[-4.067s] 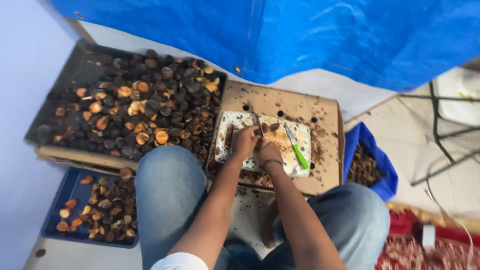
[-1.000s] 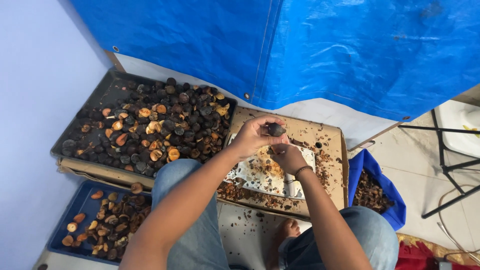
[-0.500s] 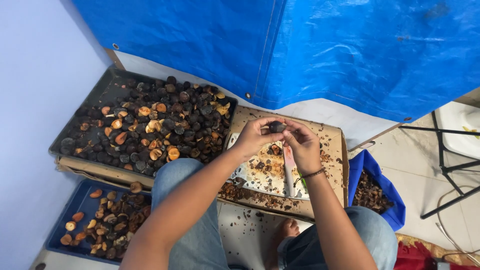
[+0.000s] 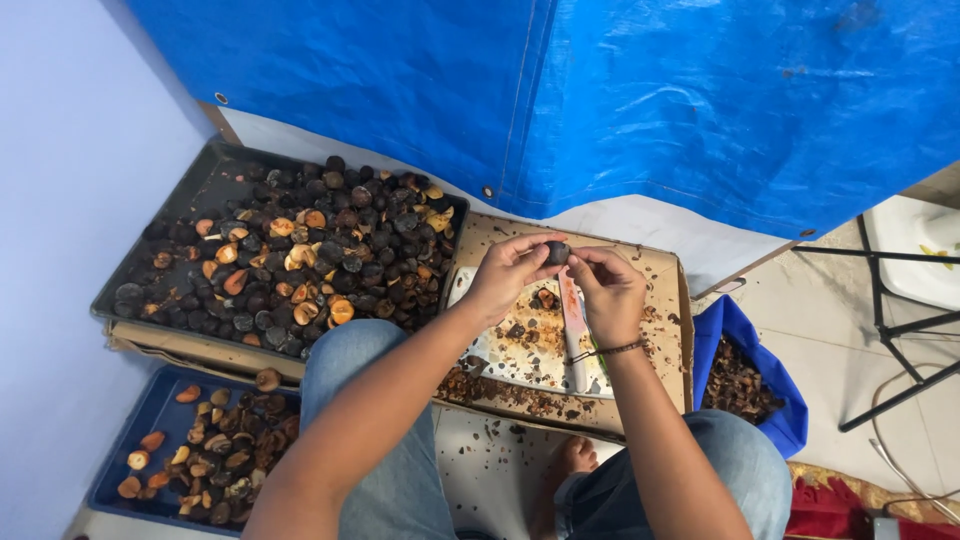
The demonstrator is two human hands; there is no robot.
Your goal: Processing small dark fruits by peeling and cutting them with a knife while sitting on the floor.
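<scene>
- Blue tarpaulin (image 4: 620,90) hangs across the back of my view, and below it a flat cardboard sheet (image 4: 655,270) lies on the floor in front of the knees, carrying a pale cutting board (image 4: 520,360).
- I see a small dark nut (image 4: 557,252) held up above that board, pinched between both hands, which meet around it at the middle of the view.
- My left hand (image 4: 508,275) comes at the nut from the left; its thumb and fingertips are closed on the nut's left side.
- My right hand (image 4: 610,295) comes from the right, fingertips touching the nut's other side, so the nut lies between the two, about equally near to each.
- That right hand is also curled round a knife (image 4: 575,325); its blade runs down and away from the nut towards the board.
- Further out, a dark tray (image 4: 200,190) of dark and orange-cut nuts sits to the left, a blue tray (image 4: 150,415) near the left knee, and a blue bag (image 4: 745,335) of scraps to the right.
</scene>
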